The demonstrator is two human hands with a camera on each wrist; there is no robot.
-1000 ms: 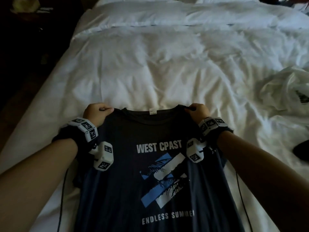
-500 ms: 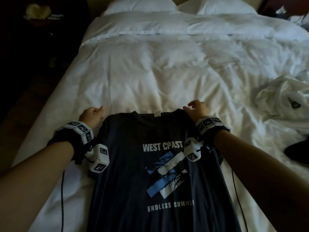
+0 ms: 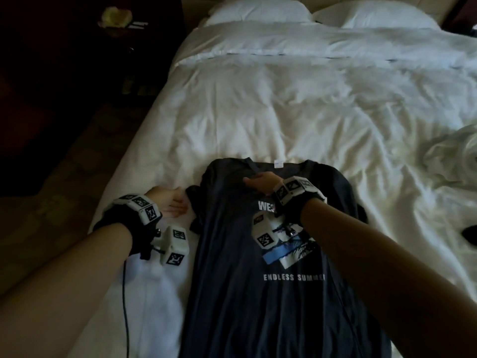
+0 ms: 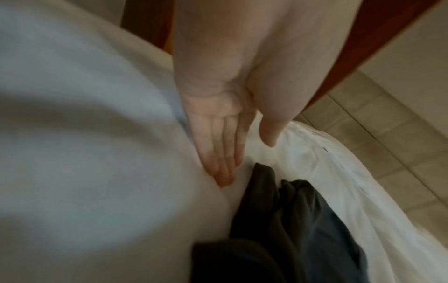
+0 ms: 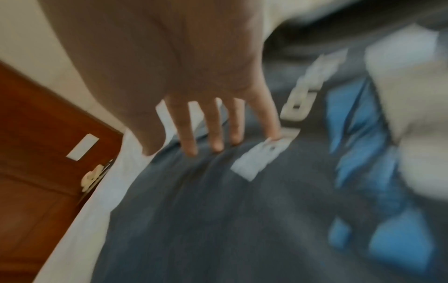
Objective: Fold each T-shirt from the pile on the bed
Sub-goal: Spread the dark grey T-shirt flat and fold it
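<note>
A dark navy T-shirt (image 3: pixel 232 280) with a white and blue print lies face up on the white bed (image 3: pixel 284 112), collar toward the pillows. Its left sleeve (image 3: pixel 196 202) is bunched up. My left hand (image 3: pixel 171 205) lies flat with straight fingers (image 4: pixel 223 164) on the white sheet just left of that sleeve (image 4: pixel 290 220), holding nothing. My right hand (image 3: pixel 258 182) rests flat on the shirt's chest below the collar, fingers (image 5: pixel 215 132) spread and straight on the dark fabric (image 5: pixel 194 220).
A crumpled white T-shirt (image 3: pixel 449 161) lies at the bed's right edge, with a dark item (image 3: pixel 469 233) below it. Two pillows (image 3: pixel 258 9) sit at the head. A dark nightstand (image 3: pixel 116 19) and floor lie left of the bed.
Both hands have let go of the shirt's shoulders. The shirt now lies flat; my right hand has slid left onto its chest, and my left hand has dropped to the sheet beside the sleeve.
</note>
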